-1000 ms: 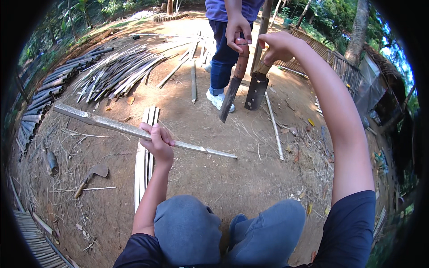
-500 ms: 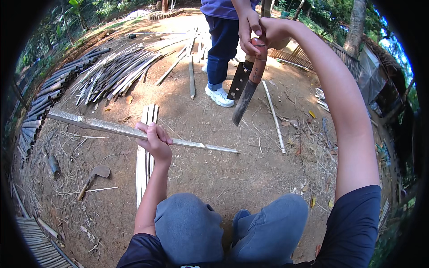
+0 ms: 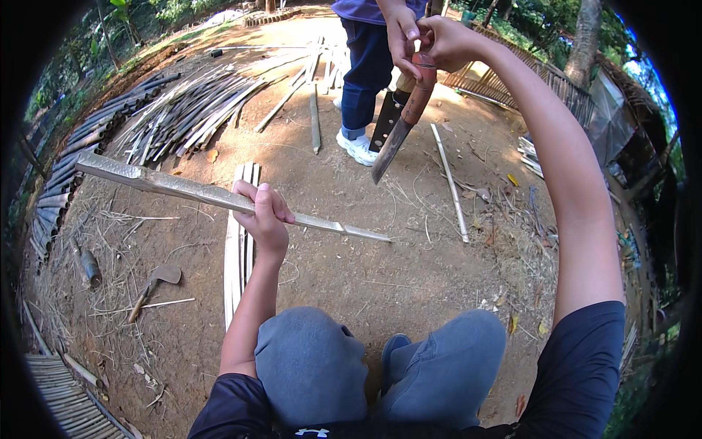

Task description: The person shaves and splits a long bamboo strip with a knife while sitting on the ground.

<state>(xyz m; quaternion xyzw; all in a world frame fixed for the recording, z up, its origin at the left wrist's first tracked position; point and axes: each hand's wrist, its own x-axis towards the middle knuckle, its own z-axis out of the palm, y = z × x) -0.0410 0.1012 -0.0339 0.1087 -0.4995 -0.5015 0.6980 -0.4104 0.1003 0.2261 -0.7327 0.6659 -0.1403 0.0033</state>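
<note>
My left hand [image 3: 265,214] is closed around the middle of a long split bamboo strip [image 3: 183,188], held nearly level above the ground. My right hand [image 3: 450,40] reaches far forward, its bent fingers at the top of the reddish-brown handle of a knife [image 3: 414,106]. The knife's dark blade points down. A co-worker's hand [image 3: 401,44] meets mine there, its fingers against the same handle. Beside and partly behind the knife hangs a black cleaver-like blade [image 3: 390,121] with a row of holes; its pale handle is mostly covered by the co-worker's fingers.
The co-worker stands ahead in dark jeans [image 3: 362,77]. Several pale bamboo slats [image 3: 241,256] lie left of my knees. A hatchet-like tool [image 3: 157,289] and a dark bottle [image 3: 91,268] are farther left. A pile of split bamboo [image 3: 194,110] lies beyond, with dark poles [image 3: 80,146] beside it.
The knife has risen a little and shifted left, its tip swinging the same way. My right hand's fingers have loosened slightly around the handle top. The left hand and bamboo strip moved slightly right.
</note>
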